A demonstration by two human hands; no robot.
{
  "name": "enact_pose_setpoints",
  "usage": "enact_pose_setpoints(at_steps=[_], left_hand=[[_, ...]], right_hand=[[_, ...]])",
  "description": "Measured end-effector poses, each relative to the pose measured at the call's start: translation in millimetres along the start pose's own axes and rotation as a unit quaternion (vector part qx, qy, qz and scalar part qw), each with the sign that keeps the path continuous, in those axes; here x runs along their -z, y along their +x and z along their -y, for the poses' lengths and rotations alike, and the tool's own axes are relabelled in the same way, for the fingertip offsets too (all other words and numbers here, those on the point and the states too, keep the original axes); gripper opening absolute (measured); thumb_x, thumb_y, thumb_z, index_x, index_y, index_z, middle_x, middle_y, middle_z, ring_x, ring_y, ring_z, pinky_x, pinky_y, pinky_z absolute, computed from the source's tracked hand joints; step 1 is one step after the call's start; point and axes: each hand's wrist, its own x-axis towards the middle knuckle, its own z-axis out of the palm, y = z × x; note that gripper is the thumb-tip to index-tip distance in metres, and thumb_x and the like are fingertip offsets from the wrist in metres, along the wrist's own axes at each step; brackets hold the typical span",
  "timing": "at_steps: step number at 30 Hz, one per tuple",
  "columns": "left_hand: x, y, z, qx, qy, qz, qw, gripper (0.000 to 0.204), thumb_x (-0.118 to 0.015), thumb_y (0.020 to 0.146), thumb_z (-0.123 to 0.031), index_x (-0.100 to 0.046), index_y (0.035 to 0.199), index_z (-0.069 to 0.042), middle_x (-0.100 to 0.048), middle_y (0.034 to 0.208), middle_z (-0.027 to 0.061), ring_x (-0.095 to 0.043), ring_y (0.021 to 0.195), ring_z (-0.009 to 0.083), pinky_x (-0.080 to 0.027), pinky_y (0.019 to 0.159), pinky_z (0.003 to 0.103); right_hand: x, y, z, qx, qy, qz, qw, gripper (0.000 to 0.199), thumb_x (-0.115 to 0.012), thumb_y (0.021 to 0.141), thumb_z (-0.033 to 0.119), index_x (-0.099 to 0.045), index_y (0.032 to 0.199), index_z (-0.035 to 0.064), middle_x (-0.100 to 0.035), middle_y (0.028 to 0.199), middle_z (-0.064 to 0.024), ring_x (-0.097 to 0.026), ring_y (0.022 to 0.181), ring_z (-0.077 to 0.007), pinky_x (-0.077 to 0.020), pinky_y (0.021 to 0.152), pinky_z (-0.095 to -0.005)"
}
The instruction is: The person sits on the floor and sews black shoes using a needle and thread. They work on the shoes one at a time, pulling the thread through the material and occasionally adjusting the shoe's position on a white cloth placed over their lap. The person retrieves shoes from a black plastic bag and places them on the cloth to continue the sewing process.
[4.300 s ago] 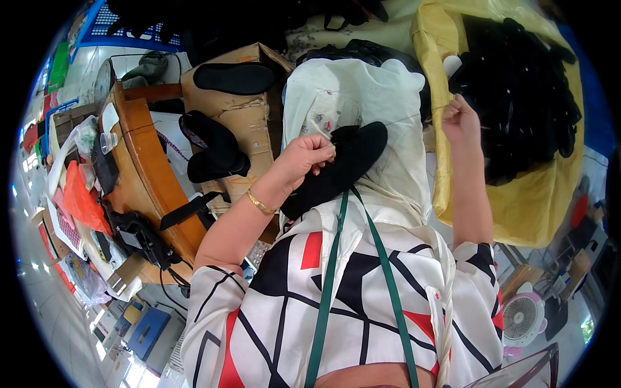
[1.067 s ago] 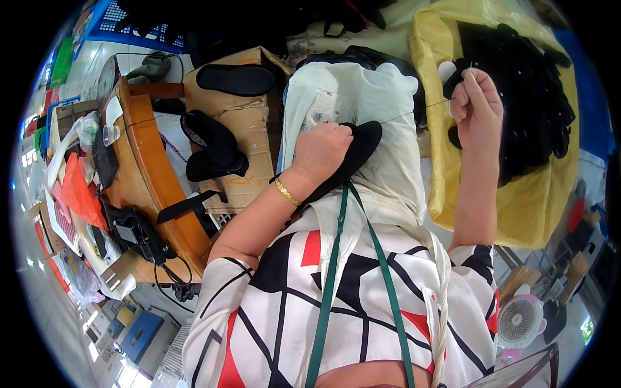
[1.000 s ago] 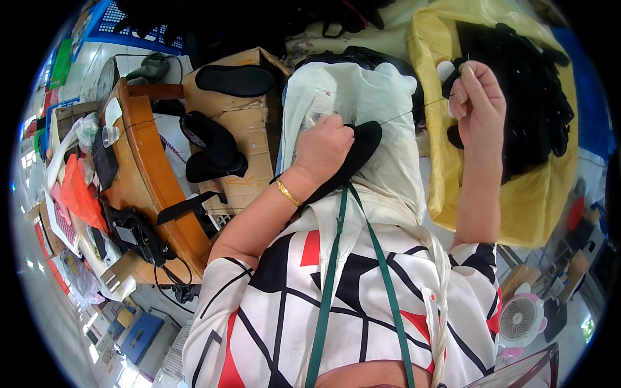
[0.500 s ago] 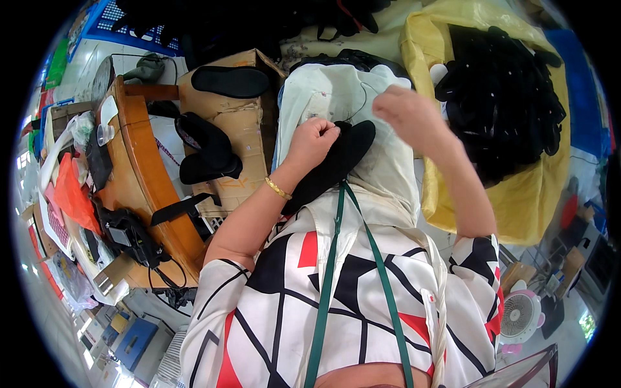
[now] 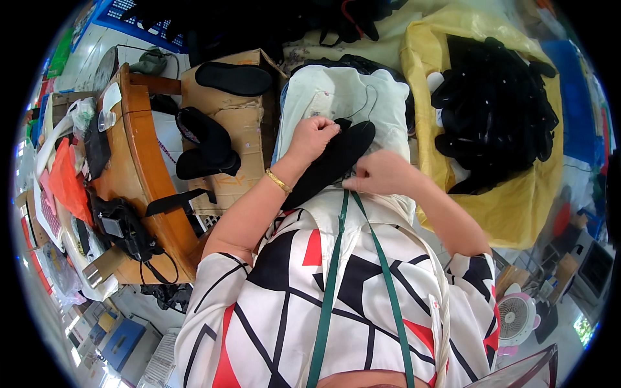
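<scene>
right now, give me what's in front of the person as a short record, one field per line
left grip: fingers closed at the upper left edge of a black shoe piece
right grip: fingers curled near the piece's lower right edge; anything held is hidden
thread: dark, thin, looping above the piece
under the piece: white cloth
left wrist: gold bracelet
left side: cardboard box with a black sole on top; wooden table beyond
right side: yellow bag full of black items

The shoe is black, sack yellow, shirt white with black and red shapes
</scene>
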Motion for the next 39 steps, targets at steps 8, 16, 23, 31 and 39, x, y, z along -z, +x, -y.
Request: enact_pose_setpoints(at_steps=[8,16,23,31,39], left_hand=[[-2.8,-2.4,-4.1,0.009,-0.018,-0.006,1.000,0.013,-0.071,0.089,-0.018,-0.071,0.086,-0.005,-0.063,0.074,-0.0034,-0.052,0.062,0.0041,-0.040,0.055,0.020],[-1.2,-7.2,-7.7,0.036,-0.038,-0.014,0.999,0.013,-0.072,0.089,-0.019,-0.070,0.087,-0.006,-0.063,0.074,-0.0035,-0.053,0.062,0.0049,-0.042,0.056,0.020],[-3.5,-8.6,-12.3,0.044,-0.054,-0.014,0.997,0.014,-0.073,0.088,-0.020,-0.069,0.087,-0.006,-0.063,0.074,-0.0033,-0.053,0.062,0.0045,-0.042,0.056,0.021],[-2.2,-8.9,-10.7,0.044,-0.057,-0.019,0.997,0.015,-0.073,0.089,-0.021,-0.068,0.087,-0.007,-0.062,0.073,-0.0036,-0.052,0.061,0.0045,-0.043,0.055,0.020],[-2.4,-9.4,-15.0,0.062,-0.055,-0.017,0.996,0.014,-0.072,0.090,-0.020,-0.068,0.087,-0.007,-0.062,0.074,-0.0036,-0.052,0.061,0.0046,-0.044,0.056,0.020]], right_hand=[[-64.8,23.6,-40.1,0.001,0.081,-0.052,0.995,0.034,-0.065,0.080,0.027,-0.064,0.093,-0.0050,-0.067,0.085,-0.0256,-0.065,0.084,-0.0410,-0.0520,0.076,-0.0447],[4.1,-35.0,-16.9,-0.008,0.065,-0.140,0.988,0.028,-0.062,0.087,0.023,-0.061,0.105,0.0028,-0.066,0.092,-0.0210,-0.063,0.089,-0.0403,-0.0498,0.078,-0.0465],[11.1,0.9,19.7,0.026,-0.159,-0.256,0.953,0.022,-0.063,0.089,0.030,-0.068,0.086,0.0086,-0.062,0.086,-0.0078,-0.064,0.087,-0.0266,-0.0532,0.071,-0.0393],[-1.2,31.3,12.6,0.044,-0.227,-0.259,0.938,0.013,-0.063,0.086,0.020,-0.068,0.081,0.0092,-0.062,0.087,-0.0063,-0.063,0.087,-0.0249,-0.0542,0.069,-0.0375],[0.9,34.1,13.2,0.042,-0.224,-0.249,0.941,0.012,-0.062,0.086,0.018,-0.068,0.081,0.0090,-0.062,0.087,-0.0068,-0.064,0.088,-0.0250,-0.0542,0.071,-0.0375]])
